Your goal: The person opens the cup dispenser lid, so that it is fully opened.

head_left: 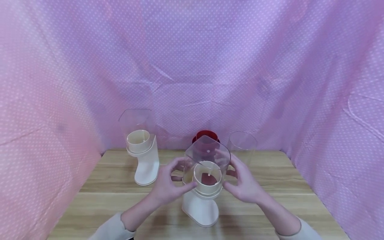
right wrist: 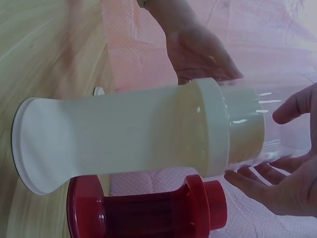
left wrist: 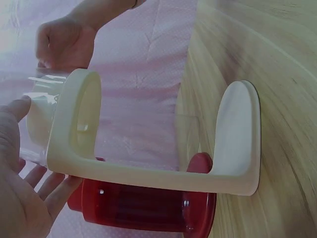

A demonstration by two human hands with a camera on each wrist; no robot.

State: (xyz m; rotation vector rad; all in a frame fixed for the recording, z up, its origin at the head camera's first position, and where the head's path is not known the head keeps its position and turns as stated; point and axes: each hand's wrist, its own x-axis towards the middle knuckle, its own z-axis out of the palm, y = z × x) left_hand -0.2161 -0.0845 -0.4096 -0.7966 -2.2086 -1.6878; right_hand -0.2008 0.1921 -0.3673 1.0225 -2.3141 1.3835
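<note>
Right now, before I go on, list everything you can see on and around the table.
Cream stand: 2; near one in front at centre, between both hands; far one back left.
Clear container: 3; one seated in the near stand, one in the far stand, one loose at back right.
Red piece: 1, behind the near stand.
Wooden table: 1, light brown.
Pink dotted cloth: backdrop behind and on both sides.
Left hand: touches the near container's left side.
Right hand: touches its right side.

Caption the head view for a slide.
Both hands, left and right, cup the clear container on a cream stand on the wooden table.
</note>
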